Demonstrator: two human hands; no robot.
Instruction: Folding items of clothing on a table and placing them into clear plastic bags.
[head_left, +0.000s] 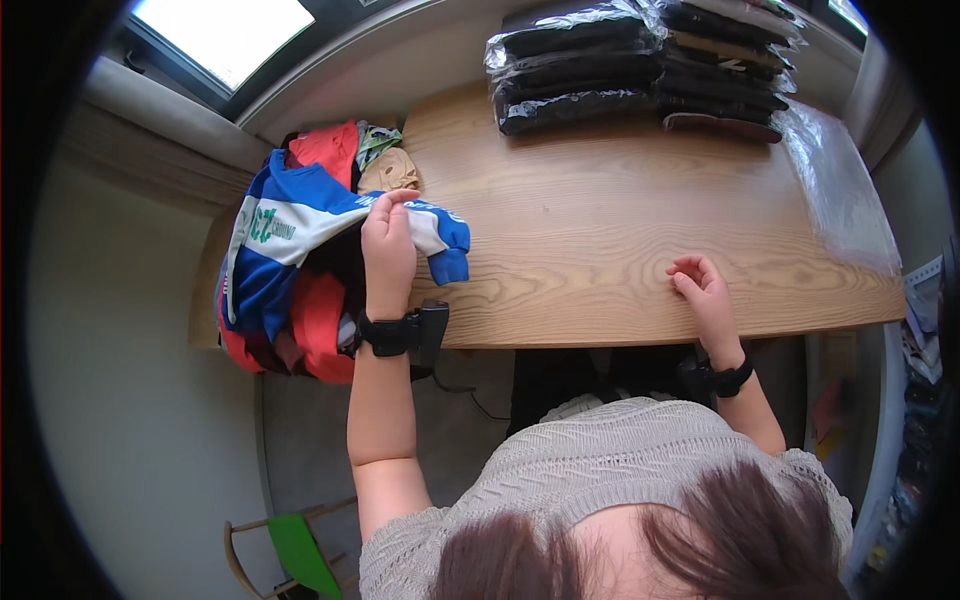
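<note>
My left hand (390, 244) reaches over the sleeve of a blue and white printed sweatshirt (281, 247), touching or just above it; whether the fingers pinch the cloth cannot be told. The sweatshirt lies on a pile of clothes at the table's left end, its blue cuff on the wood. Red garments (324, 154) show behind and beneath it, with a tan cloth (390, 171) beside them. My right hand (703, 289), fingers loosely curled and holding nothing, is over the front right part of the wooden table (570, 225).
Stacks of dark folded garments in clear plastic (577, 71) stand at the back of the table. Clear plastic bags (844, 195) lie along its right end. A chair with a green seat (302, 555) is at the lower left. A window is behind the table.
</note>
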